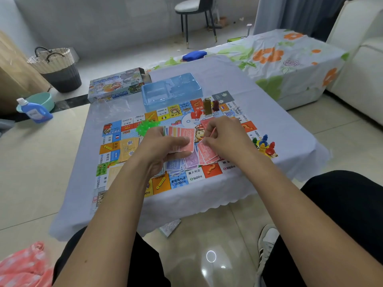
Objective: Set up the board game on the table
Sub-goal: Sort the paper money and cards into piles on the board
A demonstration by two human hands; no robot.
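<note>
Midway: board (116, 141) laid frame centre, pawns (265, 145) out; left hand (163, 148) grips red notes (182, 141), right hand (223, 139) pinches one; sorting remains.

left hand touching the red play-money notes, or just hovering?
Touching. The head view shows the left hand gripping a fan of red notes, with the thumb lying across the face of the front note and the fingers curled beneath.

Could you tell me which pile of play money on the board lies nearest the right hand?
The red pile, directly beneath the right hand; the purple pile lies further left.
</note>
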